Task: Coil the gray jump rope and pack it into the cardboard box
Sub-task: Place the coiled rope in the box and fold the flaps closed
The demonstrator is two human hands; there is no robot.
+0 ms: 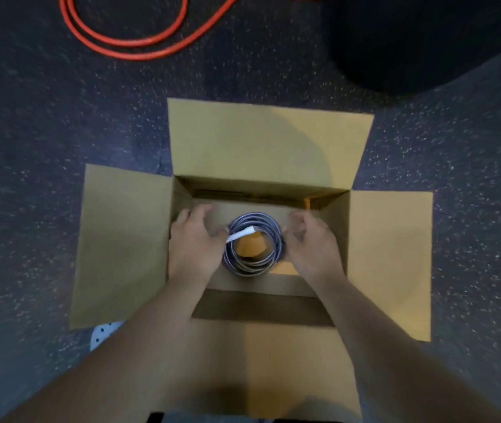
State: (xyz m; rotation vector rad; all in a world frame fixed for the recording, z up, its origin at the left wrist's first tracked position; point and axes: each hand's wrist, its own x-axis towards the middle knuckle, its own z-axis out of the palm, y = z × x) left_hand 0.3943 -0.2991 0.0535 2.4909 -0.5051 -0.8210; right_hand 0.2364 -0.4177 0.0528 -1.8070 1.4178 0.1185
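The gray jump rope (254,264) is wound into a tight round coil with a white handle end (241,234) across its top left. It lies on the floor of the open cardboard box (389,254), whose flaps are spread outward. My left hand (192,242) is inside the box, touching the coil's left side with curled fingers. My right hand (313,242) is against the coil's right side, fingers bent and apart. Whether either hand still grips the rope is unclear.
The box stands on dark speckled carpet. An orange cord (127,41) loops on the floor at the top left. A large dark object (411,41) fills the top right. A white dotted item (102,334) pokes out under the left flap.
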